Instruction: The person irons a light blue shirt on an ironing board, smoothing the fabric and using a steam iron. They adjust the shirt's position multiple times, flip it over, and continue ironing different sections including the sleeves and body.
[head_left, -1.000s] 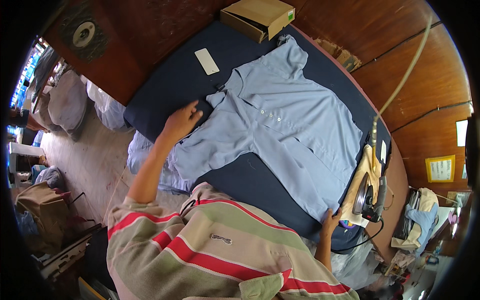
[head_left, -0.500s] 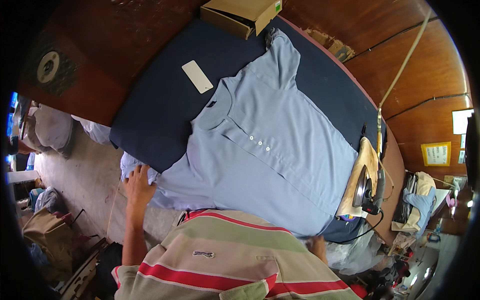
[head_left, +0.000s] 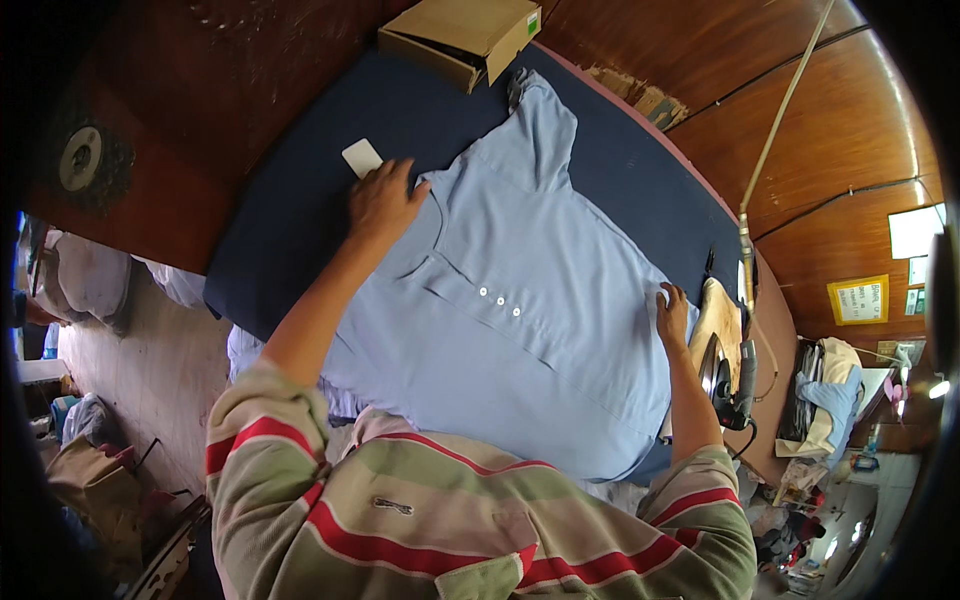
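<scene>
A light blue short-sleeved shirt [head_left: 530, 245] lies spread front up, its neckline toward the left and three white buttons showing. My left hand [head_left: 385, 205] reaches over the neckline, fingers apart, its thumb near the collar edge. Beside its fingertips a white card [head_left: 361, 157] is partly covered. On the right, my right hand [head_left: 677, 315] rests at the shirt's hem with its fingers parted. How firmly either hand presses the cloth cannot be seen.
The shirt lies on a dark blue padded table [head_left: 290, 230]. An iron [head_left: 722, 375] stands by a tan cloth [head_left: 715, 300] right of the hem. At the far edge sits a cardboard box [head_left: 465, 35]. A thin pole [head_left: 785, 120] rises at the right.
My left hand has moved from the near sleeve up to the neckline, now covering part of the card. My right hand has come up from the near edge to the hem. The view has shifted slightly.
</scene>
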